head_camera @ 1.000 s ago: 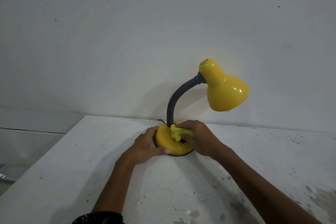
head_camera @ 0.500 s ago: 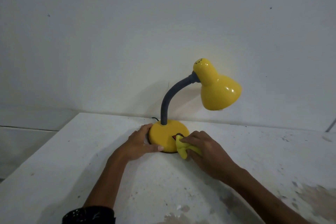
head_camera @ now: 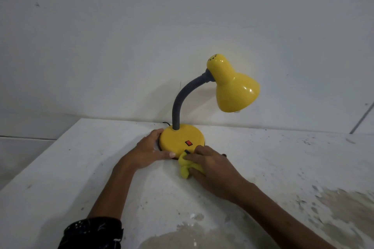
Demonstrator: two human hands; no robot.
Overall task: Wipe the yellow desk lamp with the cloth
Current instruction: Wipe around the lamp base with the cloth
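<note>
The yellow desk lamp stands on the white table near the wall, with a round base [head_camera: 180,137], a red switch [head_camera: 188,143], a grey flexible neck [head_camera: 179,105] and a yellow shade [head_camera: 232,87] tilted down to the right. My left hand [head_camera: 150,150] grips the base's left and front edge. My right hand [head_camera: 212,164] holds a bunched yellow cloth [head_camera: 187,167] against the base's front rim, down at table level. Most of the cloth is hidden under my fingers.
The white table [head_camera: 81,168] is stained and worn, with brownish patches at the front right. Its left edge runs diagonally at the left. A plain white wall rises right behind the lamp. A thin black cord [head_camera: 166,123] leaves the base at the back.
My right hand has slid the cloth from the top of the base, by the neck, down to its front rim, uncovering the red switch. My left hand has kept its hold on the base.
</note>
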